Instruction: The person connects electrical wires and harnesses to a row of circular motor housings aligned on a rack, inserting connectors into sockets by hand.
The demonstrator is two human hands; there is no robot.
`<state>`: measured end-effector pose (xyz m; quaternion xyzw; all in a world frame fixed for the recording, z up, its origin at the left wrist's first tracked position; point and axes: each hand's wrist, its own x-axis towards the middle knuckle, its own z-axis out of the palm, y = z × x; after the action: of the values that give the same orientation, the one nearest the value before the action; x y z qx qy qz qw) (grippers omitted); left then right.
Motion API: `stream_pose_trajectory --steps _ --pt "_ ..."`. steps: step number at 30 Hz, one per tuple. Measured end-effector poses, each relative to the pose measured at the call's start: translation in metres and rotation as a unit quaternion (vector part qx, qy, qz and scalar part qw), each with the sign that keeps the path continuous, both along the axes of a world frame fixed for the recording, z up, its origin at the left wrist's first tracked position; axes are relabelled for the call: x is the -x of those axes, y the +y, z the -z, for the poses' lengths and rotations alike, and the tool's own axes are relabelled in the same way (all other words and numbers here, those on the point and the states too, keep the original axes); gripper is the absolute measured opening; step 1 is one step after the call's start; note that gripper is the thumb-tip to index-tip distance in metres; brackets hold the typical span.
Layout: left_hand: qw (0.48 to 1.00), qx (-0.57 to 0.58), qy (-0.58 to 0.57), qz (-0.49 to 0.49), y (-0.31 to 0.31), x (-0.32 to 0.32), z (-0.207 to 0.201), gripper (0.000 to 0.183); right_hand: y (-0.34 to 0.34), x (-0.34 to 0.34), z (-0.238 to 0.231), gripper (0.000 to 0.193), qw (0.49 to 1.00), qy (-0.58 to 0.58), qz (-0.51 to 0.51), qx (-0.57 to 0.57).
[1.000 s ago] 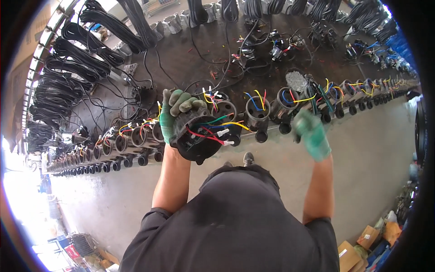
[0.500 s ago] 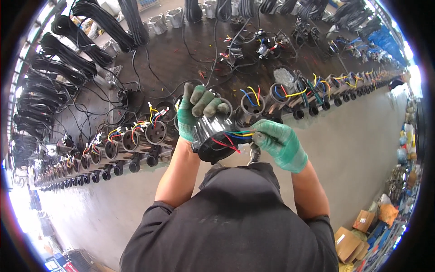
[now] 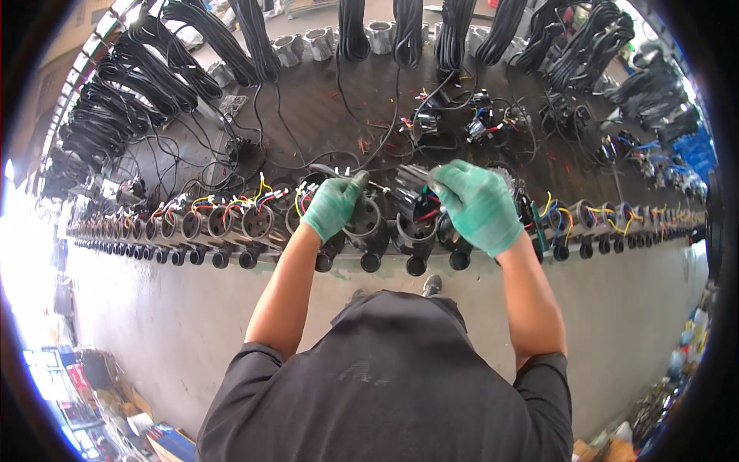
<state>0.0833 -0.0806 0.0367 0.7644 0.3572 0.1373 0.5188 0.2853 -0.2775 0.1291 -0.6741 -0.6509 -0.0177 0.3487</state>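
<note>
Left green-gloved hand [image 3: 331,206] closed on thin dark wire [image 3: 385,187]; right green-gloved hand [image 3: 477,206] pinches its other end, over black round motor housing [image 3: 416,223] at dark worktop [image 3: 323,115] front edge.

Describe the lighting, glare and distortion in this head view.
Head view: daylight burns out the left rim; the fisheye bends the row of motor housings into an arc; black corners ring the frame; both gloved hands, left hand and right hand, stay sharp.

bright daylight, blown-out glare at left edge; strong fisheye bending, dark vignette rim, centre sharp.
</note>
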Motion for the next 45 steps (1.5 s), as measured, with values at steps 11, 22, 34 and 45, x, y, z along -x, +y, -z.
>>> stream_pose_trajectory --steps 11,22,34,45 --pt "0.905 0.368 -0.208 0.033 -0.04 -0.062 -0.062 0.057 0.086 -0.059 -0.023 0.016 0.94 -0.213 -0.141 0.226" --pt "0.934 -0.207 -0.264 0.122 0.044 -0.091 -0.129 0.029 0.113 -0.052 -0.116 0.033 0.973 -0.226 -0.024 0.041" --pt "0.905 -0.027 -0.324 0.275 0.05 -0.095 -0.071 0.029 0.088 -0.037 -0.071 0.035 0.994 -0.052 0.018 0.089" --pt "0.952 0.032 -0.285 0.106 0.002 -0.077 0.041 0.022 0.05 -0.037 0.02 0.036 0.961 0.073 0.165 0.208"
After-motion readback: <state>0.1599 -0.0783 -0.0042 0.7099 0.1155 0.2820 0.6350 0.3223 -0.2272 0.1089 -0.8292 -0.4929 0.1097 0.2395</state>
